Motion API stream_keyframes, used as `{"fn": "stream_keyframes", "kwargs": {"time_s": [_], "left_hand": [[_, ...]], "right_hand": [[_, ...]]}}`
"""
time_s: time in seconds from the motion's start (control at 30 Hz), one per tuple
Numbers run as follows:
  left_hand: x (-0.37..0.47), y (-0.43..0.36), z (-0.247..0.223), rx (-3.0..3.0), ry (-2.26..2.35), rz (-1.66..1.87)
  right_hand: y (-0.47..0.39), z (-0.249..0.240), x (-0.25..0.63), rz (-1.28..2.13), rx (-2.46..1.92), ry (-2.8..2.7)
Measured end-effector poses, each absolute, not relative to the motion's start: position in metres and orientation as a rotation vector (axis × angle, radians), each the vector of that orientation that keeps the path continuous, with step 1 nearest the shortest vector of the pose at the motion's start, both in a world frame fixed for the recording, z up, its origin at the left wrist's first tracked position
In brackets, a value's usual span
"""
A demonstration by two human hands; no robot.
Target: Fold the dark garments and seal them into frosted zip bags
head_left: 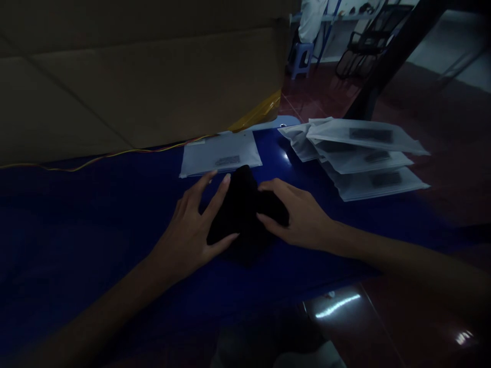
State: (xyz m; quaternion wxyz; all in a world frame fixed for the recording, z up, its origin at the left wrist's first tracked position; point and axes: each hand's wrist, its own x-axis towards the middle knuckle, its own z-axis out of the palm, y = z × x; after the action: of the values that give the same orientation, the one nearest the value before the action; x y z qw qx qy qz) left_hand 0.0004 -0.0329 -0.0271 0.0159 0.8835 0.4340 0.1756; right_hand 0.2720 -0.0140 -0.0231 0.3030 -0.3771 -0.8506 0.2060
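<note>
A dark black bundle, apparently soft cloth (241, 214), lies bunched on the blue table top (153, 204); its exact kind is lost in the dim light. From the left, my left hand (194, 225) rests against it with fingers spread and thumb stretched across its near side. On the other side my right hand (297, 212) has its fingers and thumb curled round part of the black cloth. Just beyond the bundle lies a flat, frosted plastic zip bag (220, 151) with a printed label.
Several similar frosted bags (368, 153) are stacked at the table's right end. A large cardboard box (146, 97) walls off the back left, with a yellow-red wire (153, 150) along its base. Farther off are a seated person (311, 23), a blue stool (301, 59) and a black chair (370, 41).
</note>
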Motion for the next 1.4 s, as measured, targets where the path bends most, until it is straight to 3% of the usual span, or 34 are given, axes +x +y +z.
{"fn": "stream_keyframes", "kwargs": {"time_s": [0.23,0.47,0.77,1.0,1.23,1.4], "left_hand": [[0.004,-0.035,-0.019,2.945,1.203,0.66],[0.0,-0.037,-0.016,3.15,1.06,0.584],[-0.005,-0.032,-0.019,3.019,0.978,0.534],[0.001,-0.034,-0.028,3.068,1.116,0.614],[0.005,-0.034,-0.023,2.911,1.099,0.823],[-0.022,-0.007,-0.029,2.804,1.402,0.592]], "right_hand": [[-0.019,-0.03,0.269,0.435,-0.495,-2.323],[-0.026,-0.032,0.265,0.078,-0.248,-2.619],[-0.014,-0.029,0.276,-0.174,-0.52,-2.596],[-0.015,-0.024,0.276,-0.043,-0.702,-2.616],[-0.017,-0.02,0.277,-0.522,-0.717,-2.645],[-0.01,-0.02,0.285,-0.646,-0.655,-2.631]]}}
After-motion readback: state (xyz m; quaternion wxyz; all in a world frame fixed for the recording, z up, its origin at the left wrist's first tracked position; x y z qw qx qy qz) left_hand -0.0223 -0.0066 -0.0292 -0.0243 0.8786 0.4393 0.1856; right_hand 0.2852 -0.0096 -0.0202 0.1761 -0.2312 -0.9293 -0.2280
